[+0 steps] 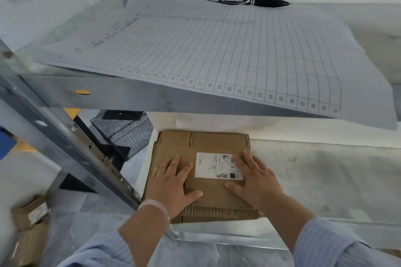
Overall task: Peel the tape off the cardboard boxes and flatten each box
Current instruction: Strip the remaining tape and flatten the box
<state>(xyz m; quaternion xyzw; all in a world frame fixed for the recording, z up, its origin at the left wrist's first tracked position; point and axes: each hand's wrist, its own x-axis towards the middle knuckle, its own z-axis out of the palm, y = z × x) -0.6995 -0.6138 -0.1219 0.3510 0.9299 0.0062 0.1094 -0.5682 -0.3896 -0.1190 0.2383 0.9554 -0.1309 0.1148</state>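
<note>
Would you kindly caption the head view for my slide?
Left hand and right hand press flattened cardboard box onto shelf.

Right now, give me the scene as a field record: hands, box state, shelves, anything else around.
left hand: flat, fingers straight, pressing on the flattened box
right hand: flat, pressing the same box, fingertips on the shipping label
flattened box: lies flat on the lower shelf; layered cardboard edges show at its left and near sides
tape: none visible on the top face
upper shelf: gridded sheet, black marker behind it
lower left: other boxes, blurred
behind: wire basket
</note>
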